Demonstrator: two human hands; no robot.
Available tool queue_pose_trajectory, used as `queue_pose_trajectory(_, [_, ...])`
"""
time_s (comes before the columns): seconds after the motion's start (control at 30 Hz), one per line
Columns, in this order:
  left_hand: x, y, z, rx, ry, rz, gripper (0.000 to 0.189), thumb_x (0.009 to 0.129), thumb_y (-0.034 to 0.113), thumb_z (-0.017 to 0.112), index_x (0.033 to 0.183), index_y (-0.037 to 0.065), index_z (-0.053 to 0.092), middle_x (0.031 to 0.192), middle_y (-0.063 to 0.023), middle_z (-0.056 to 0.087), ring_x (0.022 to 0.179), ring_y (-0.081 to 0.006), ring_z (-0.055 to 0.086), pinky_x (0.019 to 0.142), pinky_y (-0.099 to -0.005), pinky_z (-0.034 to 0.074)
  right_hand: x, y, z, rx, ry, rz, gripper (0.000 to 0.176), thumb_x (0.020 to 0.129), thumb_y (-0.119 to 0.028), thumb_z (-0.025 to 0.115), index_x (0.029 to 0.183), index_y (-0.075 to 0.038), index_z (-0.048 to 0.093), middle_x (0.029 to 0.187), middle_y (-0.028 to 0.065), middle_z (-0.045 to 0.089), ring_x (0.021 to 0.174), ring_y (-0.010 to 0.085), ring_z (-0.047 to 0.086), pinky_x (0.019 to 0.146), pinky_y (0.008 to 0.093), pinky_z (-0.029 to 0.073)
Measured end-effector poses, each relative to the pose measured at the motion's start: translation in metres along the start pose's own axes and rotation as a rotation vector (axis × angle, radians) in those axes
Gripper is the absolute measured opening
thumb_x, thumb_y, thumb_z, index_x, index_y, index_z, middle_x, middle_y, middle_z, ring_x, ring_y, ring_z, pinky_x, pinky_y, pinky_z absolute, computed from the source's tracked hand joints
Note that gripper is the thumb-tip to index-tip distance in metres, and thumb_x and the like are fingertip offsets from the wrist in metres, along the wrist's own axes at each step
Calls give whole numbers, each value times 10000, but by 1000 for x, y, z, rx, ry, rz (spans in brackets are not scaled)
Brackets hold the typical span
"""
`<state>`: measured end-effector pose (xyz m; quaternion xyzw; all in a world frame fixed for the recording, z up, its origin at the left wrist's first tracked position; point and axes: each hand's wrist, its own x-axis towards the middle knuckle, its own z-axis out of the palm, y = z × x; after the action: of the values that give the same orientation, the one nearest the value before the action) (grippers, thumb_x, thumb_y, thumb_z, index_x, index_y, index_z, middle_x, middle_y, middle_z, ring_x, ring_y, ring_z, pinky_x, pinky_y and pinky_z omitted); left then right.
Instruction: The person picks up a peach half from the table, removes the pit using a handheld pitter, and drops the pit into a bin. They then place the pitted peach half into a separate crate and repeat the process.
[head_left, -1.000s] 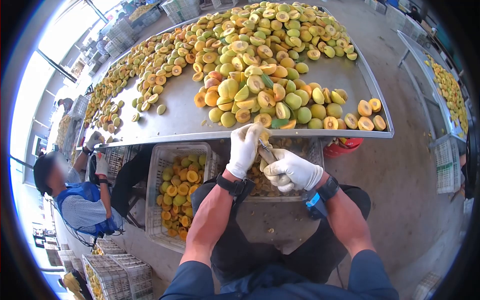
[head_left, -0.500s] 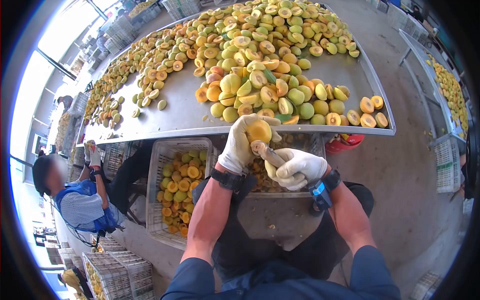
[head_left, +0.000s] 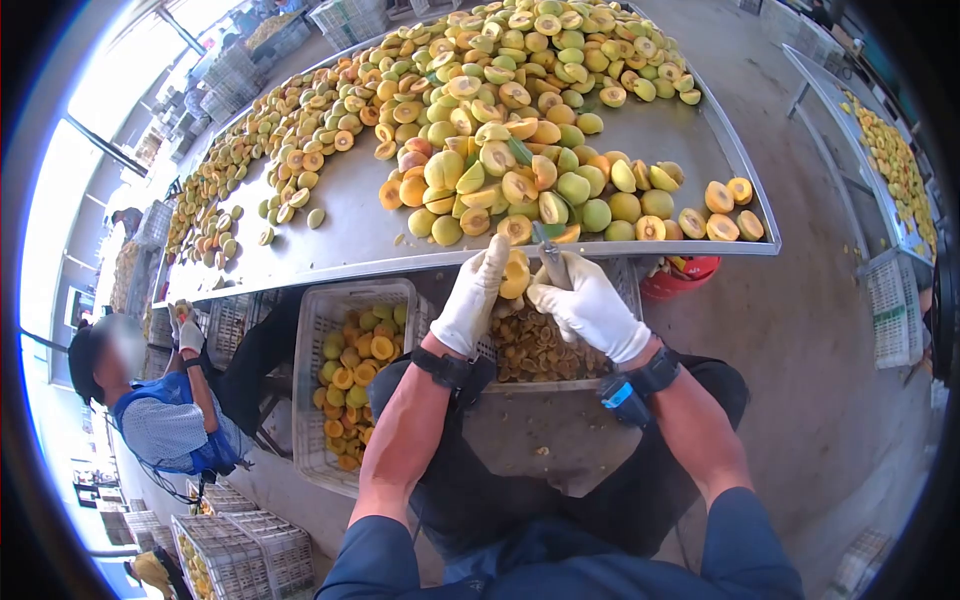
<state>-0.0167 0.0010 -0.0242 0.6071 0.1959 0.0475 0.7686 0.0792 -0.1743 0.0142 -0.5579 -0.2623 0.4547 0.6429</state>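
My left hand (head_left: 474,298), in a white glove, holds a yellow-fleshed peach half (head_left: 515,275) between thumb and fingers. In my gloved right hand (head_left: 595,308) is a short metal-tipped hand tool (head_left: 551,258), its tip pointing up toward the table edge and just beside the fruit. Both hands are in front of the metal table (head_left: 350,262), which bears a heap of cut peaches (head_left: 500,130). Below my hands stands a crate of brown pits and scraps (head_left: 545,345). At its left, a white crate (head_left: 305,400) contains hollowed peach halves (head_left: 360,365).
A red bucket (head_left: 680,278) stands under the table's right corner. On the left, a seated person in a blue vest (head_left: 170,410) works at the same table. Stacked crates (head_left: 245,550) stand at lower left. Another table with fruit (head_left: 885,165) is at far right.
The tool has moved from in front of the peach half to beside it, and its tip now points upward. My right hand has turned up; the peach half has tilted in my left hand.
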Motion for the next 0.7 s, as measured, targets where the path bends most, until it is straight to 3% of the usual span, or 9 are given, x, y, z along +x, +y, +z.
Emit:
queue_pose_trajectory(0.07, [4, -4, 11, -74, 38, -108, 674, 966, 668, 434, 1229, 70, 599, 1059, -51, 670, 878, -99, 642, 676, -226, 531, 10, 14, 6, -119, 114, -74, 237, 868, -133, 703, 1020, 4, 585, 723, 43, 600, 540, 121, 545, 505, 257, 445])
queue_pose_trajectory(0.13, [9, -6, 23, -89, 51, -136, 663, 999, 643, 377, 1258, 68, 581, 1074, -52, 668, 917, -103, 636, 750, -242, 530, 18, 23, 15, -489, 370, -527, 243, 830, -85, 742, 1008, -14, 593, 783, 29, 612, 564, 82, 553, 509, 256, 457])
queue_pose_trajectory(0.27, [20, -18, 22, -119, -49, 82, 531, 1047, 518, 392, 1235, 58, 581, 1077, -37, 658, 933, -93, 626, 806, -227, 509, 21, 26, 9, -331, 387, -298, 206, 815, -49, 684, 1005, -12, 614, 778, 25, 611, 598, 84, 565, 546, 265, 475])
queue_pose_trajectory(0.33, [13, -12, 26, 92, -75, 203, 422, 1050, 431, 449, 1201, 63, 590, 1039, -19, 650, 924, -78, 613, 790, -221, 497, 15, 11, 6, -194, 337, -157, 197, 794, -58, 669, 974, -4, 612, 747, 60, 611, 633, 130, 587, 601, 292, 490])
queue_pose_trajectory(0.37, [14, -15, 30, 66, -26, 251, 354, 1030, 376, 500, 1159, 62, 603, 999, -3, 644, 817, -70, 611, 628, -209, 488, 12, 7, 4, -59, 292, -11, 190, 772, -67, 654, 943, 4, 611, 716, 95, 610, 668, 177, 610, 655, 319, 504])
queue_pose_trajectory(0.4, [7, -8, 32, 73, -22, 253, 354, 1030, 376, 500, 1159, 62, 603, 999, -3, 644, 817, -70, 611, 628, -209, 488, 12, 10, 2, -54, 287, -16, 190, 772, -67, 654, 943, 4, 611, 716, 95, 610, 668, 177, 610, 655, 319, 504])
queue_pose_trajectory(0.47, [-10, 18, 35, 52, 216, 36, 388, 1006, 415, 513, 1118, 60, 620, 897, -20, 659, 642, -72, 589, 447, -199, 407, 17, 18, -6, -218, 304, -154, 139, 770, -53, 645, 896, -14, 601, 692, 49, 581, 609, 129, 568, 577, 294, 477])
queue_pose_trajectory(0.5, [-14, 22, 18, 90, 214, 66, 433, 980, 458, 517, 1065, 51, 638, 767, -38, 653, 492, -76, 533, 351, -197, 331, 15, 15, -9, -248, 316, -185, 102, 781, -38, 630, 873, -23, 588, 687, 32, 574, 566, 115, 545, 534, 279, 462])
queue_pose_trajectory(0.7, [-54, 57, -34, 32, 436, -46, 422, 961, 460, 560, 935, 47, 646, 667, -61, 649, 427, -93, 515, 360, -192, 329, 0, -11, -14, -236, 289, -172, 69, 826, -53, 620, 862, -15, 575, 688, 28, 569, 589, 114, 538, 567, 283, 459])
